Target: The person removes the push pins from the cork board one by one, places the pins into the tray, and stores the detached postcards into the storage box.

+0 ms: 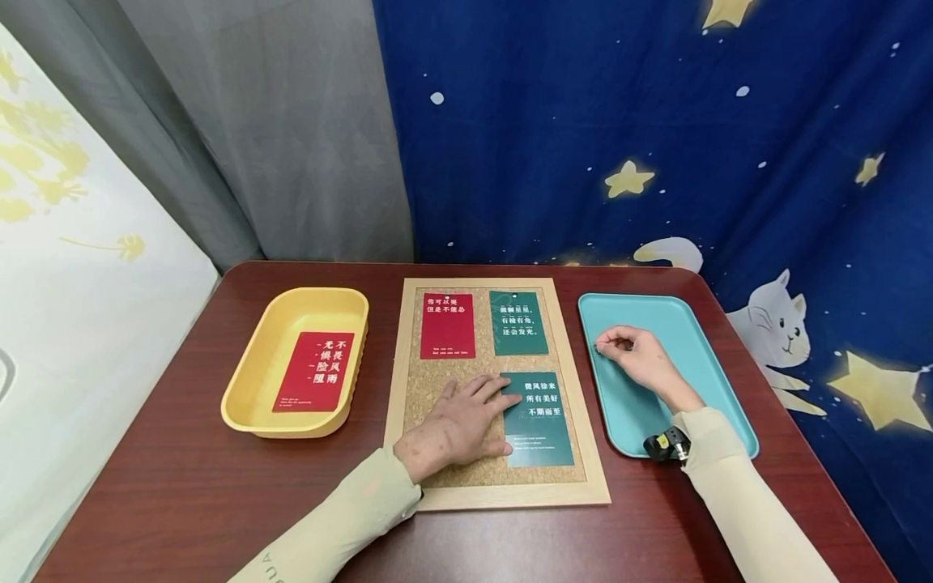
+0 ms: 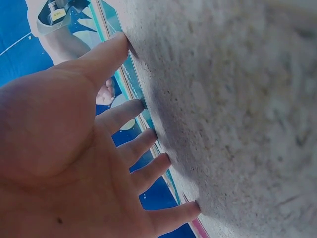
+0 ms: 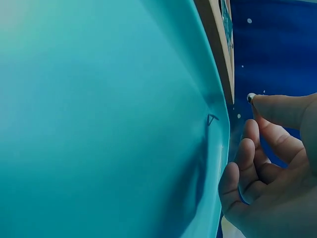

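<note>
My left hand [image 1: 455, 425] lies with spread fingers on the cork board [image 1: 455, 470], its thumb and fingertips at the left edge of the lower green card [image 1: 539, 437]. In the left wrist view the fingertips of the left hand [image 2: 74, 139] touch the cork. Over the left part of the blue tray [image 1: 692, 348], my right hand [image 1: 641, 360] pinches a small shiny pin [image 3: 251, 97] between thumb and index finger. Another small metal piece [image 3: 212, 119] lies by the tray's edge in the right wrist view. A red card [image 1: 448, 336] and a green card [image 1: 519, 340] hang at the board's top.
A yellow basket [image 1: 240, 405] with a red card [image 1: 313, 380] in it stands on the dark red table [image 1: 182, 502] at the left. Behind the table hang a grey curtain [image 1: 306, 146] and a blue curtain [image 1: 525, 162] with stars.
</note>
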Demonstrator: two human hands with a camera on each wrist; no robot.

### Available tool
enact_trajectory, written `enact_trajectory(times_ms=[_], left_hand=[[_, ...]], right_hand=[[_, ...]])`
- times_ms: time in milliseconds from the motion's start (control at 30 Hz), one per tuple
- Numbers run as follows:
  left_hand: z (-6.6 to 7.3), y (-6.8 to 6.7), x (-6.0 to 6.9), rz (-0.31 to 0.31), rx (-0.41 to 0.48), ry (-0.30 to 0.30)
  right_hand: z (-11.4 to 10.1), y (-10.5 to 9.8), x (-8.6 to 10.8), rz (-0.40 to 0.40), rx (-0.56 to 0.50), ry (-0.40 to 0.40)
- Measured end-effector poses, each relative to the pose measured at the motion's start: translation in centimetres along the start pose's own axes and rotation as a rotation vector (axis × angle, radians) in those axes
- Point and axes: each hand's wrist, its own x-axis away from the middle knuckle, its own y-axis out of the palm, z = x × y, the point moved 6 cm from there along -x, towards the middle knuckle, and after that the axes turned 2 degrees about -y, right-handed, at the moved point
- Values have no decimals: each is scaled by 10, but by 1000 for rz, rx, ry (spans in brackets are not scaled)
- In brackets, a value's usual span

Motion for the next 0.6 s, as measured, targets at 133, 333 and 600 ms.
enact_trajectory(times_ms=[133, 333, 600], left_hand=[[0, 0, 0, 3, 1, 0], [0, 0, 0, 8, -2, 3], [0, 0, 0, 7, 0, 3]], right_hand=[[4, -1, 1, 1, -2, 4], [11, 2, 2, -18, 0, 19], [15, 3, 3, -52, -1, 36]])
